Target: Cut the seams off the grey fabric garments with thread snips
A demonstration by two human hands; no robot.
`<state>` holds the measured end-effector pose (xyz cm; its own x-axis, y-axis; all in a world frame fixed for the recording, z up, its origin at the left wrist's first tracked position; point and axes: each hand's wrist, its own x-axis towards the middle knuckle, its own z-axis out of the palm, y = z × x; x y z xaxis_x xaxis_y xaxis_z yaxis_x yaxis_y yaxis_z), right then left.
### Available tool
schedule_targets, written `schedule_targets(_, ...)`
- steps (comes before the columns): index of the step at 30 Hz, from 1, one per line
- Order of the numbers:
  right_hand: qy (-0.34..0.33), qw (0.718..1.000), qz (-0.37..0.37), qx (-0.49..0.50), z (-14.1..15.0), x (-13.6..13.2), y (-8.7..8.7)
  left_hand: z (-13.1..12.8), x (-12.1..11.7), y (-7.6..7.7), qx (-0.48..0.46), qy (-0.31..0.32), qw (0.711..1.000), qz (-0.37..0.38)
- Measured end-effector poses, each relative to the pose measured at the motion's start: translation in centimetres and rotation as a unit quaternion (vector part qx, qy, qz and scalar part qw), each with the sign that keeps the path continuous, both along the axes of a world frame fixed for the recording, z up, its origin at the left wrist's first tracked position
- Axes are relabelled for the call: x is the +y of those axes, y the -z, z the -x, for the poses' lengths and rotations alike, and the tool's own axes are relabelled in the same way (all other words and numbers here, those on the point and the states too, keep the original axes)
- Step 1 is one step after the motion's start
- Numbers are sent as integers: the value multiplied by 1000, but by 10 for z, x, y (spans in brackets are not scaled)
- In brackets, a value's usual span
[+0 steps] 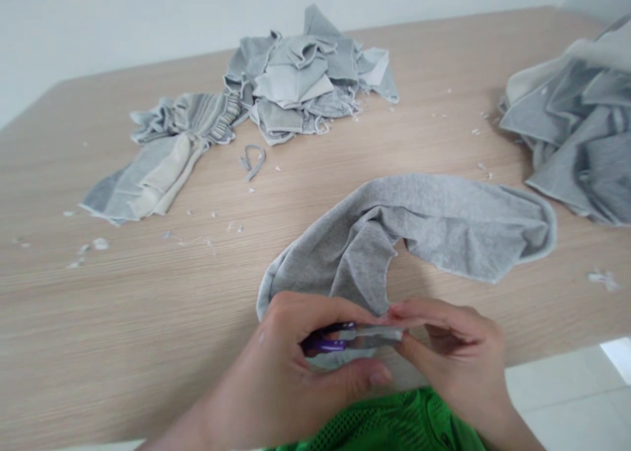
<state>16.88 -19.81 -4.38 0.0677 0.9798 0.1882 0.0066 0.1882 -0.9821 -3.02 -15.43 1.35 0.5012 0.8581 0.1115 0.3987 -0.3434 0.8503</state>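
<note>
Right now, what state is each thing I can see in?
Left hand: closed around the snips
Snips: held; blades toward the right hand
Right hand: fingers bent by the blade tips; grip unclear
Near cloth: creased, bent in a curve
Back pile: heaped loosely
Striped cloth: bunched
Right pile: heaped, cut off by frame
Strip: curled
Lint: scattered

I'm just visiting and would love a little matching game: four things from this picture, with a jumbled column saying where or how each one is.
1. Purple-handled metal snips
2. Thin grey fabric strip
3. Long curved grey cloth
4. Bright green mesh garment

A. Cut off by the picture's bottom edge
B. Curled in a loop on the wood-grain table
C. Held in the left hand
D. Wide and bent, one end by the hands

Pairs: 1-C, 2-B, 3-D, 4-A
</note>
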Motion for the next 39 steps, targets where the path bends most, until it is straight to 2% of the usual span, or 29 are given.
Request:
schedule_targets(7, -9, 998, -51, -40, -1, -3, 0, -13, -1, 12, -18, -23, 997, 67)
schedule_targets(12, -5, 996, -70, -60, -2, -3, -3, -14, 1, 9, -33, 3, 993, 112)
schedule_targets(18, -25, 997, -63, -47, -4, -3, -2, -14, 1, 8, -25, 3, 987, 156)
schedule_targets(24, -48, 996, -71, -28, -3, -1, -6, -18, 4, 4, -88, 2, 975, 203)
schedule_targets(30, -66, 997, -36, -22, -5, -1, -8, -14, 7, 4, -69, 10, 980, 187)
schedule_targets(34, -94, 995, -22, -15, -5, 1, -8, -11, 7, 4, -59, 6, 989, 133)
schedule_targets(39, -131, 991, -21, -28, -6, 2, -11, -10, 10, 3, -95, 22, 993, 70)
